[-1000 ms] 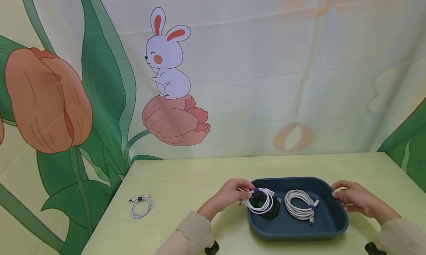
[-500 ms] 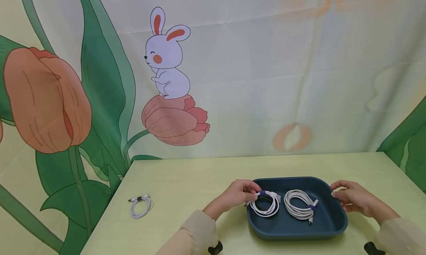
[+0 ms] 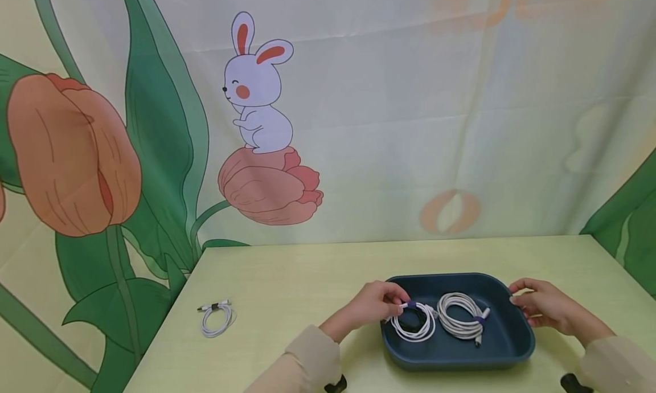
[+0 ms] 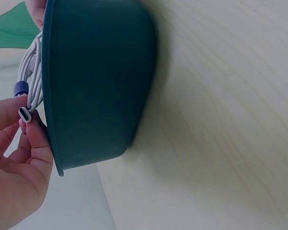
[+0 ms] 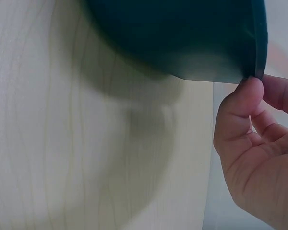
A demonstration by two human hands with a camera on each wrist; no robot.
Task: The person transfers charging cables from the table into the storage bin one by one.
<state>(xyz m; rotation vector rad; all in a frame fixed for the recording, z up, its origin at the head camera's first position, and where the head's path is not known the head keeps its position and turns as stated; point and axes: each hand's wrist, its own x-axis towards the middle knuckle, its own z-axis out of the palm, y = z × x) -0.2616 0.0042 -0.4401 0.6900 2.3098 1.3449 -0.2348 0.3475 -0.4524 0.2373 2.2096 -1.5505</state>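
Left hand point(image 3: 376, 303) and white cable point(image 3: 431, 324) have shifted rightward over the tray point(image 3: 458, 363) | left fingers pinch cable by purple tie point(image 3: 411, 305); right hand point(image 3: 545, 305) pinches tray's right rim | cable sits above black cable point(image 3: 410, 327), tray's left end | probably light, springy; tie suits gripping | left wall close, second coil point(image 3: 458, 329) just beside, more room rightward

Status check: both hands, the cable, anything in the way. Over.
Left hand pinching coiled white USB-C cable at tray's left end. Right hand gripping right rim. Black coil under held cable, second white coil alongside.
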